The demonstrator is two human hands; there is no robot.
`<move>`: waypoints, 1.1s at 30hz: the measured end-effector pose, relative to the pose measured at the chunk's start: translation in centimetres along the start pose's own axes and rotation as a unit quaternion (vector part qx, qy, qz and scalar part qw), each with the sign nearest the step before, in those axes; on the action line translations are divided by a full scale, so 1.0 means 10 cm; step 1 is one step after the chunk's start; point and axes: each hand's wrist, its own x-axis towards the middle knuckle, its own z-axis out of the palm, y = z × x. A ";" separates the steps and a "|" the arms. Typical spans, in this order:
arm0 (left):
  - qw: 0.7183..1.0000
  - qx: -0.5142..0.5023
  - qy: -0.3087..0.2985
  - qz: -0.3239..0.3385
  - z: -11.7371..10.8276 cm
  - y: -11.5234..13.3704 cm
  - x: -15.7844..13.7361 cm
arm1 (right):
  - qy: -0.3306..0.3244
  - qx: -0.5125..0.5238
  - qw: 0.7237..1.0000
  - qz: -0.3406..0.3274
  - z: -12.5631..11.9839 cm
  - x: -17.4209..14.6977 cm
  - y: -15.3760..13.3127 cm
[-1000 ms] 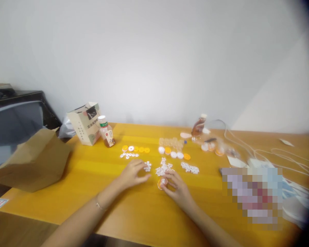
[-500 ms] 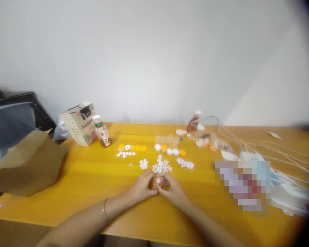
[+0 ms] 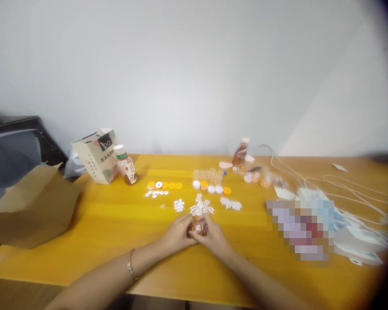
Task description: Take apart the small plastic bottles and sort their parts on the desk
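Between both hands is a small round orange piece point(image 3: 198, 229) with a white part in its middle; its exact kind is too blurred to tell. My left hand point(image 3: 180, 230) is closed on its left side, a bracelet on that wrist. My right hand point(image 3: 212, 235) grips it from the right, the thumb across its near side. Just beyond the fingers lies a pile of white cut-out pieces point(image 3: 200, 206). Small white discs point(image 3: 179, 205) form a cluster to the left, and flat white pieces point(image 3: 230, 203) lie to the right.
Farther back are rows of yellow and white round caps point(image 3: 171, 185) and clear cups point(image 3: 207, 174). A labelled bottle point(image 3: 126, 165) and paper bag point(image 3: 98, 157) stand left, near brown paper point(image 3: 35, 209). A dark bottle point(image 3: 240, 153), cables point(image 3: 297, 174) and pixelated clutter occupy the right.
The view has shifted slightly, so the table items sit a little farther left. Both hands stay closed around the orange piece, with only slight finger movement.
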 end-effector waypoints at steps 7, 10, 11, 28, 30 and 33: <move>1.000 0.000 -0.011 0.015 -0.04 -0.02 -0.01 | -0.039 -0.074 0.990 -0.116 -0.16 0.00 -0.16; 1.000 -0.004 -0.013 0.012 -0.04 -0.04 -0.01 | -0.067 -0.108 0.978 -0.168 -0.27 0.01 -0.28; 1.000 -0.006 -0.011 0.008 -0.05 -0.05 -0.01 | -0.065 -0.122 0.975 -0.171 -0.30 0.02 -0.30; 0.998 -0.053 -0.028 -0.005 -0.06 -0.09 0.00 | 0.023 -0.184 0.979 -0.089 -0.19 0.02 -0.20; 0.998 -0.051 -0.026 -0.002 -0.06 -0.08 0.00 | -0.001 -0.191 0.980 -0.047 -0.18 0.01 -0.21; 0.999 -0.044 -0.030 0.004 -0.06 -0.08 0.01 | -0.053 -0.186 0.980 -0.052 -0.16 0.02 -0.23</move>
